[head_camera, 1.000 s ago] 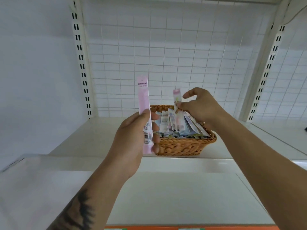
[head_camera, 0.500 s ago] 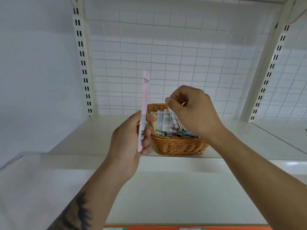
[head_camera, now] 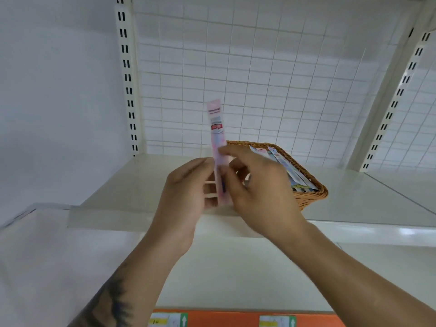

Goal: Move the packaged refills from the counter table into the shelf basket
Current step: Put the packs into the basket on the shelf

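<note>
- The pink refill (head_camera: 217, 147) stands upright between both hands, just left of the basket (head_camera: 311, 190) on the shelf (head_camera: 132, 185).
- Left hand (head_camera: 188, 194) grips its lower half; right hand (head_camera: 257, 187) pinches it at the middle.
- It looks light, thin and flexible, probably with a slick wrapper.
- Best held mid-length; a hold at the end would likely let it bend.
- Other refills (head_camera: 283, 166) already lean in the basket.

White wire grid backing (head_camera: 259, 79) fills the upper middle, flanked by slotted uprights (head_camera: 128, 83) left and right. An orange strip (head_camera: 236, 319) with yellow-green labels (head_camera: 168, 320) is seen along the bottom edge.
</note>
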The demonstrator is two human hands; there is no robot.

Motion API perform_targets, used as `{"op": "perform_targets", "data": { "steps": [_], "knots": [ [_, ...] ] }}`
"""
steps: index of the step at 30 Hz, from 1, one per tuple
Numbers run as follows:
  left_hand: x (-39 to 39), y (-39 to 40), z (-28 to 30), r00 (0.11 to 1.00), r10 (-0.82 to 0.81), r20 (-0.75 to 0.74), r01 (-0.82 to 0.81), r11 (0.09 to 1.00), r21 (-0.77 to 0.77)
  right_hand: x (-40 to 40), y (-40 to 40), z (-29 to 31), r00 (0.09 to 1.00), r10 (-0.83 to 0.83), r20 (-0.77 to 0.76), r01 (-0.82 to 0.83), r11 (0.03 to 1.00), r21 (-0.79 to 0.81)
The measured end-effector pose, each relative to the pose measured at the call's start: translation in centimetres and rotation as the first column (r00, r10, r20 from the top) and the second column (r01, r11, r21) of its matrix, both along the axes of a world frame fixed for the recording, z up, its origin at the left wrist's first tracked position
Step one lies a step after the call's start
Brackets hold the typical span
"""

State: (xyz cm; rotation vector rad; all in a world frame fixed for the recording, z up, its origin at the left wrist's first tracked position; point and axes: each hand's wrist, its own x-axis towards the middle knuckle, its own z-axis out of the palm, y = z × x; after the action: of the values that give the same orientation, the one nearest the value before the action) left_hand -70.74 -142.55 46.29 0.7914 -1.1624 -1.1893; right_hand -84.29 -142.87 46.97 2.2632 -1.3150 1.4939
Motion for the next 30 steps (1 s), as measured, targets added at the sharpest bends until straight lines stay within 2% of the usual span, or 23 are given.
{"op": "perform_targets", "data": {
  "steps": [1,2,4,6,7,8,9,11,15,17,21,23,26,30],
  "knots": [
    [0.4,-0.4,-0.8,0.980,0.104,0.169,-0.091,0.992,-0.083,-0.2,-0.2,0.7,0.999,-0.030,0.029,0.029,0.998,0.050],
    [0.9,-0.8,-1.8,0.910,0.222,0.350,-0.165,0.969,-0.184,-0.7,-0.7,1.6,0.996,-0.082,0.036,0.078,0.992,0.098],
    [2.0,-1.4,-4.0,0.629,0.430,0.647,-0.221,0.897,-0.382,-1.8,-2.2,3.4,0.979,-0.202,-0.029,0.203,0.957,0.208],
    [2.8,-1.9,-6.1,0.346,0.539,0.768,-0.202,0.842,-0.500,-2.6,-4.0,4.6,0.929,-0.307,-0.207,0.362,0.873,0.326],
    [3.0,-2.2,-7.0,0.242,0.570,0.785,-0.178,0.822,-0.542,-2.8,-5.0,4.9,0.888,-0.335,-0.316,0.440,0.820,0.367],
    [3.2,-2.3,-7.7,0.175,0.592,0.786,-0.153,0.805,-0.573,-3.0,-5.8,5.0,0.849,-0.345,-0.401,0.501,0.767,0.401],
    [3.2,-2.4,-8.3,0.149,0.609,0.779,-0.134,0.793,-0.594,-3.0,-6.4,5.0,0.819,-0.345,-0.458,0.545,0.718,0.434],
    [3.3,-2.5,-8.9,0.157,0.628,0.762,-0.117,0.778,-0.617,-2.8,-7.1,4.6,0.773,-0.344,-0.533,0.603,0.661,0.447],
    [3.9,-1.7,-9.0,0.126,0.622,0.773,-0.094,0.783,-0.615,-2.4,-7.1,4.3,0.757,-0.378,-0.533,0.625,0.656,0.423],
    [4.6,-0.5,-9.0,0.080,0.609,0.789,-0.097,0.793,-0.602,-2.0,-6.1,4.1,0.760,-0.405,-0.508,0.619,0.687,0.379],
    [6.8,3.2,-8.6,0.000,0.565,0.825,-0.181,0.812,-0.556,-0.7,-1.7,2.5,0.773,-0.439,-0.457,0.522,0.850,0.067],
    [7.8,5.7,-8.2,-0.026,0.553,0.833,-0.228,0.808,-0.543,0.2,1.4,1.2,0.801,-0.412,-0.434,0.450,0.893,-0.016],
    [8.3,10.3,-7.6,-0.065,0.545,0.836,-0.283,0.793,-0.539,1.3,6.5,-1.1,0.815,-0.345,-0.466,0.388,0.922,-0.006],
    [8.7,17.9,-8.0,-0.114,0.510,0.853,-0.318,0.794,-0.517,2.5,13.0,-5.3,0.846,-0.160,-0.508,0.263,0.955,0.138]
  ]
}}
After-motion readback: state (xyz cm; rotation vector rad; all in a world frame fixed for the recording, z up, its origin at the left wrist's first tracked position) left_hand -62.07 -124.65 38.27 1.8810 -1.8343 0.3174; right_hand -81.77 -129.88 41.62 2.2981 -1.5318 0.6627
